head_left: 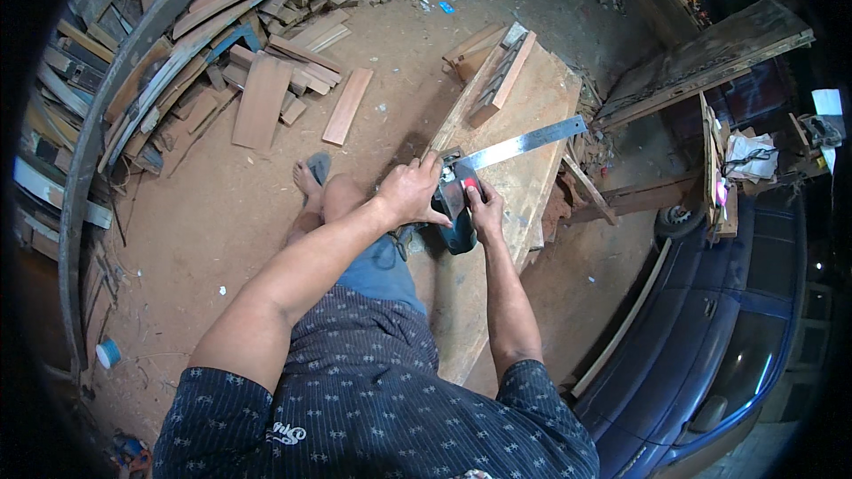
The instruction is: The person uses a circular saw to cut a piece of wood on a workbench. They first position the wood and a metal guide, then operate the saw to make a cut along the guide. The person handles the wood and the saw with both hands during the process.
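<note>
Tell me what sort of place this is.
Most likely a carpenter's workshop or work yard: a heap of cut boards lies on the dirt floor, and a metal ruler and a power tool are at a worn wooden bench.

The metal ruler (524, 145) is smooth and shiny, the power tool (458, 238) has a smooth, plastic-looking casing, the wooden bench (524, 191) looks worn and matt, the shirt (390, 399) is matt cloth, and the car (679, 337) has glossy paint.
</note>
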A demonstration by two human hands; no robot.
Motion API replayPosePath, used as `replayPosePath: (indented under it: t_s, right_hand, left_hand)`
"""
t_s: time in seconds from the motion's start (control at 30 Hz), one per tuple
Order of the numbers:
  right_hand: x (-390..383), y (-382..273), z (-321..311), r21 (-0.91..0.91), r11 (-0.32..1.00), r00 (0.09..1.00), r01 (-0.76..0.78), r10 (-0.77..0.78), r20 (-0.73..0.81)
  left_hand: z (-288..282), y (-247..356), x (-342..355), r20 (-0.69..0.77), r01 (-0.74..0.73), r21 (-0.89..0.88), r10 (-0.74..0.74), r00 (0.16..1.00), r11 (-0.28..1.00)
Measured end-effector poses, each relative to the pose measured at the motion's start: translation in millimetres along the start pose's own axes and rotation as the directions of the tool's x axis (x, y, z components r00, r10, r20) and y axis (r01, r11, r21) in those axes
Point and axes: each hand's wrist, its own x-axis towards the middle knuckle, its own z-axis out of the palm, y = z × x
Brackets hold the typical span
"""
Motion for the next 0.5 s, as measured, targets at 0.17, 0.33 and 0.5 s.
replayPosePath:
  t_s: [0.17,0.33,0.5]
  right_hand:
    - [1.2,3.3,0.4,0.075,0.997,0.999,-0.035,0.034,0.015]
    - [-0.8,1.9,2.0,0.025,1.000,1.000,-0.005,0.005,0.000]
    - [1.6,9.0,-5.2,-0.021,1.000,1.000,-0.004,0.004,0.006]
  left_hand:
    - [0.0,0.6,0.8,-0.005,0.015,-0.015,-0.015,1.000,1.000]
    - [0.5,0.0,-1.2,-0.008,0.020,-0.030,-0.020,1.000,0.999]
    - [-3.0,5.0,0.9,0.003,0.008,-0.046,-0.008,1.000,0.999]
